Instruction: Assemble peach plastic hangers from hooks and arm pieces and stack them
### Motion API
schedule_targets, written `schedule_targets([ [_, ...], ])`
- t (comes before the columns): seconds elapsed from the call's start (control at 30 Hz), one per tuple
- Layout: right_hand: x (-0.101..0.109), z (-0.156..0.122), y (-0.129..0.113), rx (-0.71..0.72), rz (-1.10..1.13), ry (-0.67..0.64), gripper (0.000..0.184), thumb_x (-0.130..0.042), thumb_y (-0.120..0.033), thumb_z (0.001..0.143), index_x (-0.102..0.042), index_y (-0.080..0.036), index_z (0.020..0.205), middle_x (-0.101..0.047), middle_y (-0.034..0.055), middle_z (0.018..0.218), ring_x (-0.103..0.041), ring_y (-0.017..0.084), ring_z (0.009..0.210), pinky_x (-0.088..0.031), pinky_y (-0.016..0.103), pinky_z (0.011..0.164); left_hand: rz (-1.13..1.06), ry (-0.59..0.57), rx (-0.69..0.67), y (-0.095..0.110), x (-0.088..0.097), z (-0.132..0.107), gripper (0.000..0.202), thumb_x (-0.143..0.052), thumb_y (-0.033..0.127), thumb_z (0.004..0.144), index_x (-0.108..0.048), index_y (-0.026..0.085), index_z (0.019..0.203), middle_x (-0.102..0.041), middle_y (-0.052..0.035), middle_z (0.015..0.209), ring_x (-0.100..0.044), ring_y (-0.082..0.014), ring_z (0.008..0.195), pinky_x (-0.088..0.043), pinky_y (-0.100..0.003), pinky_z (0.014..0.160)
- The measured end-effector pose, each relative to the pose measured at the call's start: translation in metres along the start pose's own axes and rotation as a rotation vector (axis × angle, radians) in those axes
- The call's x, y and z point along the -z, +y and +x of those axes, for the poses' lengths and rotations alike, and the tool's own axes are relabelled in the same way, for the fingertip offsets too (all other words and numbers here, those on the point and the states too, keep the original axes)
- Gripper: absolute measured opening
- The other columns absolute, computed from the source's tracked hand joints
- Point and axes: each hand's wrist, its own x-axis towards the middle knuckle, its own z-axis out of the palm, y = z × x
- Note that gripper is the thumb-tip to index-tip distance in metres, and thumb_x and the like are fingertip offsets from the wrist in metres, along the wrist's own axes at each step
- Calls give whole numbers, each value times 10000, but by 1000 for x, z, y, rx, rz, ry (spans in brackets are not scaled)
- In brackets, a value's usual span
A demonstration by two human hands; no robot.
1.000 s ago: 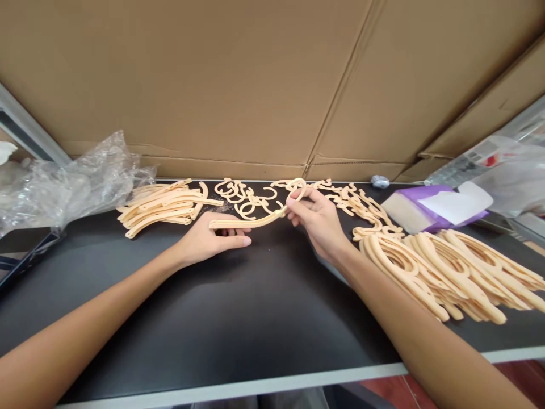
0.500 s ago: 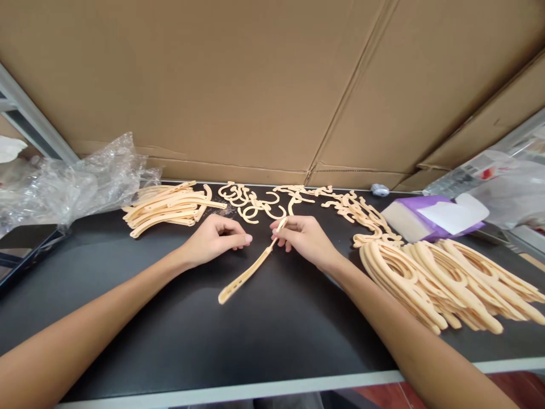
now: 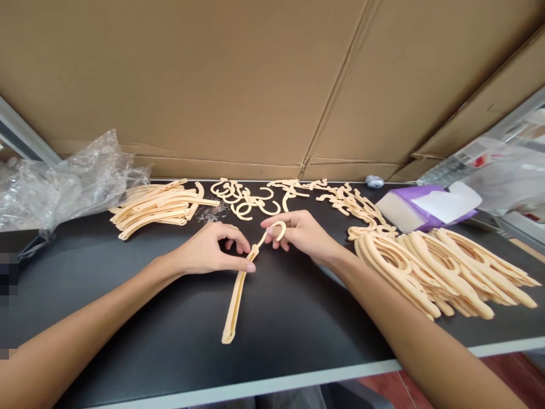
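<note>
A cream plastic hanger piece (image 3: 237,298) with a long straight arm and a hook end lies across the black table (image 3: 170,341), its arm pointing toward me. My left hand (image 3: 210,253) pinches the piece near its upper end, thumb on top. My right hand (image 3: 298,233) grips the curved hook end (image 3: 276,228) with fingers closed round it. Both hands meet at the middle of the table.
A stack of straight cream arms (image 3: 157,207) lies at the back left beside crumpled clear plastic (image 3: 63,182). Loose hooks (image 3: 251,199) are scattered at the back. A large pile of hanger pieces (image 3: 443,264) fills the right. A purple-and-white pack (image 3: 430,207) and cardboard wall (image 3: 272,85) stand behind.
The hanger piece swung from lying sideways in both hands to pointing toward me. My left hand let go, then pinched it again near the hook.
</note>
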Motion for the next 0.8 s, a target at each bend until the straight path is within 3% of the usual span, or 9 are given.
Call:
schedule_targets([
  [0.1,4,-3,-4,-27,-8,-100,217,-723,-185,688,-758,-103,886,-760,63,701,-641,124,551,-481,236,498,20,-15,-12,-1,0,1,292,-854,470,695,-790,208,807,-709,-9,776,-610,-149,729,-450,-263,681],
  [0.2,11,-7,-8,-7,-66,-156,218,-777,-312,748,-767,-113,834,-758,64,695,-641,120,549,-510,247,536,16,-52,-42,-2,1,1,226,-810,444,766,-800,218,777,-738,-17,783,-621,-158,767,-459,-276,740],
  [0.37,16,-7,-8,16,-214,-168,388,-790,-503,780,-728,-145,645,-734,58,657,-597,101,527,-445,216,488,-30,-110,-40,-6,5,0,164,-797,397,784,-820,235,799,-767,-23,827,-642,-176,818,-475,-293,805],
  [0.67,13,-8,-8,-40,-287,-141,414,-820,-517,731,-656,-167,583,-660,22,557,-559,101,472,-396,200,399,95,-107,-126,-4,1,0,190,-803,436,791,-812,254,848,-702,13,752,-605,-154,775,-437,-271,766],
  [0.8,12,-9,-4,0,-373,-113,346,-774,-484,793,-688,-166,686,-665,12,590,-565,100,496,-393,194,405,157,-94,-105,-3,-2,-2,304,-813,529,763,-783,250,881,-666,27,773,-590,-150,793,-406,-261,765],
])
